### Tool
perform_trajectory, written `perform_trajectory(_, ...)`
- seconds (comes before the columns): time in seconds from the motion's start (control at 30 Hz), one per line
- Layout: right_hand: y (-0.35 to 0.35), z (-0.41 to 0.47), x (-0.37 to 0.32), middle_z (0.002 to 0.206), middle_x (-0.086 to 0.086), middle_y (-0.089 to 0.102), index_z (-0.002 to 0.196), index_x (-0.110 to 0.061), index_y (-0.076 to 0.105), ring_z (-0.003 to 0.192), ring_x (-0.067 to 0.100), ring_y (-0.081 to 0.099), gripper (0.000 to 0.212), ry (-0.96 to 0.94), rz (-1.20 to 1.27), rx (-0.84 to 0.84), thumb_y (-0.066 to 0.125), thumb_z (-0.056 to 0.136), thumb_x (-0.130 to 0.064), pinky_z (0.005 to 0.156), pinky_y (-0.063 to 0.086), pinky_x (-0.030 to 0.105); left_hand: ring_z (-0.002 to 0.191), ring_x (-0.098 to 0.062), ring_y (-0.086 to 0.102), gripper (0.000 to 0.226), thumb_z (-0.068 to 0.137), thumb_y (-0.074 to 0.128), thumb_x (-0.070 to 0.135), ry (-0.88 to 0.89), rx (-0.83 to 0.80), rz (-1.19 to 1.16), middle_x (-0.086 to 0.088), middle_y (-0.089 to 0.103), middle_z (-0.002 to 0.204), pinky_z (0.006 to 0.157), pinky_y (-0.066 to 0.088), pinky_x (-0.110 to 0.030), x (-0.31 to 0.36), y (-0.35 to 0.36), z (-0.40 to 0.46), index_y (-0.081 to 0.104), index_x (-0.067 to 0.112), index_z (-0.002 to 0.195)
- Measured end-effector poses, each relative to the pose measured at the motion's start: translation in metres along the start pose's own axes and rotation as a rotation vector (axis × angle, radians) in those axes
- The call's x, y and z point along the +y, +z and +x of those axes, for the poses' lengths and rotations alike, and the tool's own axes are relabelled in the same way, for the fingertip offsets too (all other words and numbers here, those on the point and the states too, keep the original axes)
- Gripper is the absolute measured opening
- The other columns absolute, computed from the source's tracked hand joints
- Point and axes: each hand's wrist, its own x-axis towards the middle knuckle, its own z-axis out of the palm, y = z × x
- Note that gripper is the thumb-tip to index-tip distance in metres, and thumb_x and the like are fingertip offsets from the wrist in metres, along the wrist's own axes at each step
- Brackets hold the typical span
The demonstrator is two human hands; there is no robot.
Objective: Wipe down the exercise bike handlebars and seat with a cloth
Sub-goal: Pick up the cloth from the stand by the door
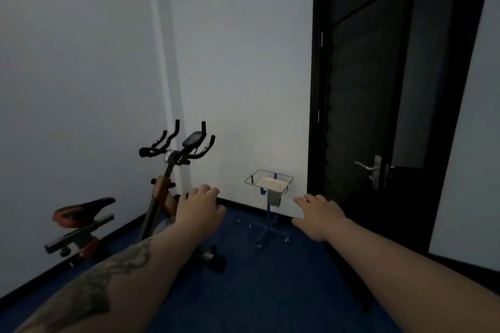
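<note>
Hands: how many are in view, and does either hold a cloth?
2. The left hand is raised in front of the exercise bike; the right hand is near the door. Neither holds anything.

Both forearms are bare, with no sleeves in view. The left forearm carries a large dark tattoo of curling, flowing lines that runs from near the elbow toward the wrist. The right forearm shows no markings. The left hand and right hand wear no gloves, rings or watches.
</note>
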Motion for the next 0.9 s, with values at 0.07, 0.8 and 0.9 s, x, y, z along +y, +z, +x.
perform_trajectory(0.07, 0.021, 0.003, -0.012, 0.158, 0.002, 0.019, 0.153, -0.026, 0.011, 0.14, 0.027, 0.023, 0.063, 0.019, 0.002, -0.044, 0.031, 0.1, -0.053, 0.11, 0.028, 0.043, 0.132, -0.024, 0.038, 0.048, 0.097, 0.039, 0.041, -0.003, -0.082, 0.0, 0.001, 0.039, 0.146, 0.107, 0.032, -0.042, -0.006, 0.023, -0.006, 0.039, 0.023, 0.142)
perform_trajectory(0.8, 0.132, 0.235, 0.13, 0.159, 0.004, 0.017, 0.155, -0.024, 0.009, 0.142, 0.028, 0.021, 0.065, 0.107, 0.036, -0.253, 0.031, 0.1, -0.051, 0.111, 0.027, 0.042, 0.138, -0.023, 0.033, 0.054, 0.099, 0.039, 0.043, 0.035, -0.31, -0.061, 0.002, 0.031, 0.153, 0.111, 0.029, -0.042, 0.07, 0.226, 0.223, 0.031, 0.024, 0.149)
perform_trajectory(0.9, 0.134, 0.284, 0.162, 0.158, 0.004, 0.02, 0.155, -0.023, 0.01, 0.141, 0.028, 0.022, 0.063, 0.112, 0.027, -0.254, 0.031, 0.101, -0.05, 0.111, 0.028, 0.042, 0.139, -0.022, 0.032, 0.055, 0.099, 0.039, 0.045, -0.025, -0.327, -0.065, 0.003, 0.03, 0.155, 0.112, 0.029, -0.042, 0.076, 0.249, 0.266, 0.03, 0.025, 0.149)
